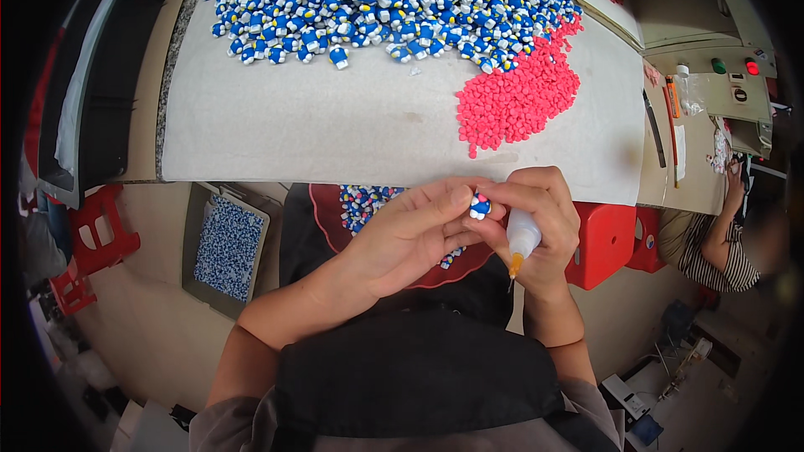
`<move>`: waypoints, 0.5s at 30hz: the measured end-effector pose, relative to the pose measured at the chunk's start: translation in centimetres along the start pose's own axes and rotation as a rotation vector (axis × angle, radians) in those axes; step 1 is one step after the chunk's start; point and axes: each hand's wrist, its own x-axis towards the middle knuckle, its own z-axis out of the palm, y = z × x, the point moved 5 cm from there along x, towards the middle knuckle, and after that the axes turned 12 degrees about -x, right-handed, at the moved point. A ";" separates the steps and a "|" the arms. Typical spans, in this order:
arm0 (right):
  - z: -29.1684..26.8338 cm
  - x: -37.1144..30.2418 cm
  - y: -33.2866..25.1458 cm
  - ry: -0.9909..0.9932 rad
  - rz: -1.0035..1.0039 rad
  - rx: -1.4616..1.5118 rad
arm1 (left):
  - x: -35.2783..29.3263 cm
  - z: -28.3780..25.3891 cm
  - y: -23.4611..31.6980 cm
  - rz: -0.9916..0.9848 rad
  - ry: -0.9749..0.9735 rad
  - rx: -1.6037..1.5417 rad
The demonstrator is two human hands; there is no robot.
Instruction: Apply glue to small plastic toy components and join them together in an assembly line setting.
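Just beyond the table's near edge, my left hand (402,238) pinches a small blue-and-white figurine (480,208) with a bit of pink on it. My right hand (553,222) is closed around a white squeeze bottle (523,234), whose orange needle tip points down toward me. Its thumb and forefinger also reach the figurine, touching it or very close. Beneath my hands, in my lap, a red basin (322,201) contains more blue-and-white figurines, partly hidden by my left arm.
A heap of blue figurines (377,0) covers the far part of the white-covered table (335,125), beside a pile of pink pieces (519,105). A bin (201,285) of figurines stands at left. Red stools (603,238) are on both sides; another person (716,243) sits at right.
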 end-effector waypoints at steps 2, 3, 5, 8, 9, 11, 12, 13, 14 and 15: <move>0.1 -0.1 0.0 0.006 0.002 0.017 | -0.1 -0.1 0.1 0.016 0.043 0.019; 0.4 -0.2 0.1 -0.006 -0.003 0.014 | -0.1 0.0 0.1 0.020 0.047 0.022; 0.4 -0.3 0.1 -0.017 -0.013 0.024 | -0.3 -0.1 0.3 0.056 0.096 0.028; 0.3 -0.9 0.5 -0.039 0.084 0.086 | -1.1 -1.1 0.6 0.110 0.166 0.288; 0.0 -1.6 0.8 -0.022 0.127 0.141 | -1.6 -1.8 0.8 0.127 0.177 0.300; -0.2 -2.5 1.7 -0.007 0.164 0.164 | -2.7 -2.3 1.1 0.153 0.090 1.331; -0.5 -2.7 2.1 -0.020 0.167 0.135 | -2.9 -1.8 1.0 0.255 0.023 1.590; -0.6 -2.8 2.4 -0.033 0.170 0.104 | -3.2 -1.7 1.2 0.258 0.035 1.596; -0.4 -2.8 2.3 -0.035 0.166 0.113 | -3.7 -1.3 1.6 0.279 0.008 1.657; -0.5 -2.9 2.5 -0.025 0.181 0.115 | -3.9 -0.6 2.0 0.298 -0.026 1.719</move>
